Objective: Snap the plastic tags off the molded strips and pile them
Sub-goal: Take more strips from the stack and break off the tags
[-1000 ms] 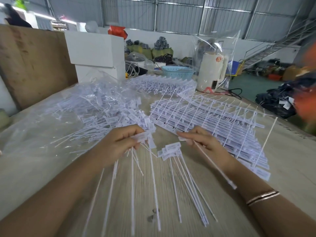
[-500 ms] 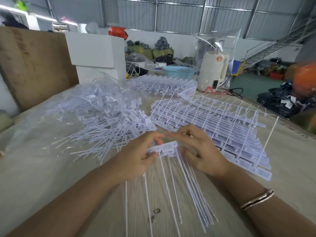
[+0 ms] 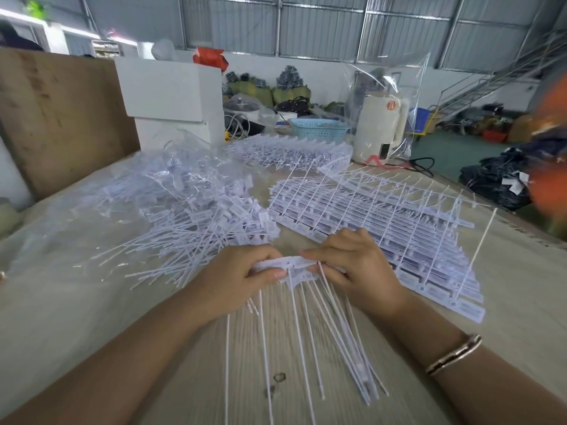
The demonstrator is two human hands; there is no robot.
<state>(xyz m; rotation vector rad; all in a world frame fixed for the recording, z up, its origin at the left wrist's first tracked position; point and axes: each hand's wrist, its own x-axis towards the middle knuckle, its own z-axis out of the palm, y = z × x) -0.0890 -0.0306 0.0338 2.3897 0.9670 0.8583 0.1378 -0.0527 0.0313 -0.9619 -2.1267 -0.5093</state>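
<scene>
My left hand and my right hand meet over the table and together pinch the heads of a bundle of white plastic tags. The tags' long thin tails fan down toward me across the wood. A loose pile of separated tags lies on clear plastic to the left. Stacked molded strips with tags still attached lie just behind my right hand.
A second stack of strips sits farther back, by a blue basket and a cream appliance in a clear bag. White boxes and a wooden board stand at the left. The table edge runs along the right.
My hands have come together from apart. The small groups of tags each hand held are now gathered into one bundle gripped between both.
</scene>
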